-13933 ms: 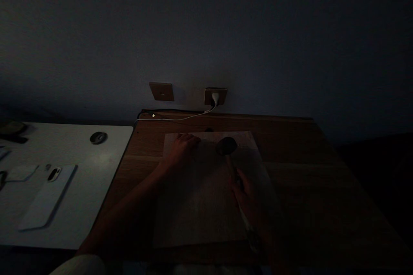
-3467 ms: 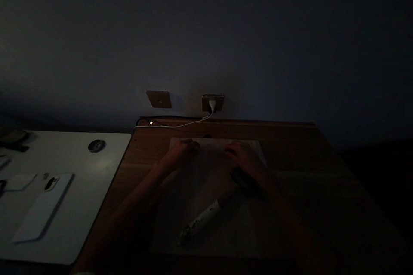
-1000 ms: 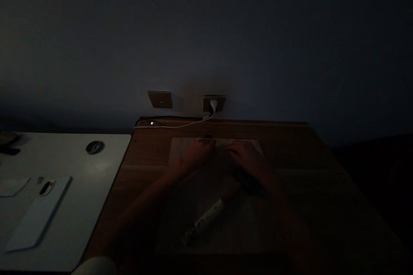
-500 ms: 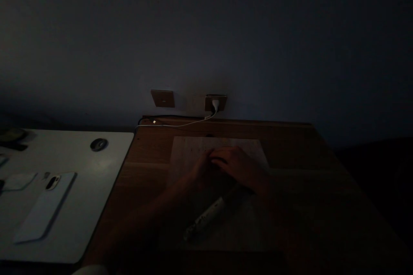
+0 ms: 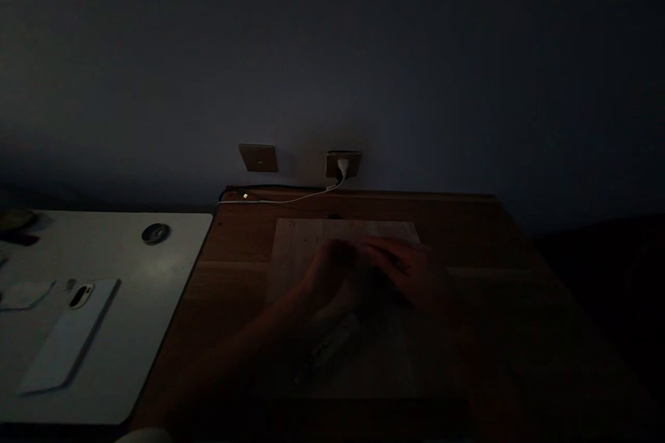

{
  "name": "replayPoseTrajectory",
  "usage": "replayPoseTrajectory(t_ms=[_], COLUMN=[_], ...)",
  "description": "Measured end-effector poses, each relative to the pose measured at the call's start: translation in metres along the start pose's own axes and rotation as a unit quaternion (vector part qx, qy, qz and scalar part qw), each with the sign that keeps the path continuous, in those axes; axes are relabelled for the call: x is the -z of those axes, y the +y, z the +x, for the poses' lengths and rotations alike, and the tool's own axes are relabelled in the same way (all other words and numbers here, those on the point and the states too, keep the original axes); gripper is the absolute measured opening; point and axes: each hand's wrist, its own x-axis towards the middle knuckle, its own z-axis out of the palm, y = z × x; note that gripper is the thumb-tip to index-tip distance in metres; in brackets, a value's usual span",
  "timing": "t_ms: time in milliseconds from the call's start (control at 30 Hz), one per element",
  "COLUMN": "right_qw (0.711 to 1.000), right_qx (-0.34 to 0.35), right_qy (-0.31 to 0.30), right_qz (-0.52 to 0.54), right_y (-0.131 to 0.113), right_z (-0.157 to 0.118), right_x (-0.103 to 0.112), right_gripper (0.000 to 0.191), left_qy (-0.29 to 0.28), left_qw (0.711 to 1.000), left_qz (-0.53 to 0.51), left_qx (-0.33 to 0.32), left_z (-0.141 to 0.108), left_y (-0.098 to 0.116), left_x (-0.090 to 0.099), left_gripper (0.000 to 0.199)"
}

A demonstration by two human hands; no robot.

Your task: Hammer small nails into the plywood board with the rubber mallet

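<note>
The view is very dark. A pale rectangular board (image 5: pixel 291 249) lies on the wooden table (image 5: pixel 233 291). Over its upper middle is my left hand (image 5: pixel 330 266), with its fingers curled and dim; whatever it may hold is hidden. My right hand (image 5: pixel 408 266) is just to the right, its fingers pointing left toward the left hand, and nothing can be made out in it. A whitish stick-like object with dark marks (image 5: pixel 335 342) lies slanted on the board below the hands, its upper end lost in shadow.
On the white table (image 5: pixel 171 284) at the left lie a light phone (image 5: pixel 70 339), a dark round roll (image 5: pixel 155 234) and a pale flat item (image 5: pixel 25 295). A white cable (image 5: pixel 291 201) runs along the table's back edge to a wall socket (image 5: pixel 352 163).
My right hand has moved right, opening a gap between the two hands. The board and the stick-like object look darker. The whole view has shifted slightly.
</note>
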Motion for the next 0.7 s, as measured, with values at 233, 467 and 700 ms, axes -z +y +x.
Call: replayPoseTrajectory(t_ms=[233,467,700], right_qw=[0.987,0.958,0.948], right_qx=[-0.126,-0.214,-0.254], right_qy=[0.067,0.145,0.144], right_qz=[0.077,0.125,0.124], right_y=[0.018,0.028,0.037], right_z=[-0.042,-0.078,-0.100], right_x=[-0.006,-0.013,-0.013], right_gripper=[0.033,0.034,0.036], left_qy=[0.085,0.064,0.000], left_qw=[0.993,0.997,0.980], left_qz=[-0.078,0.043,0.174], left_qx=[0.010,-0.004,-0.097], left_z=[-0.008,-0.007,-0.018], left_y=[-0.007,-0.022,-0.027], left_x=[-0.006,0.001,0.012], left_gripper=[0.025,0.039,0.043])
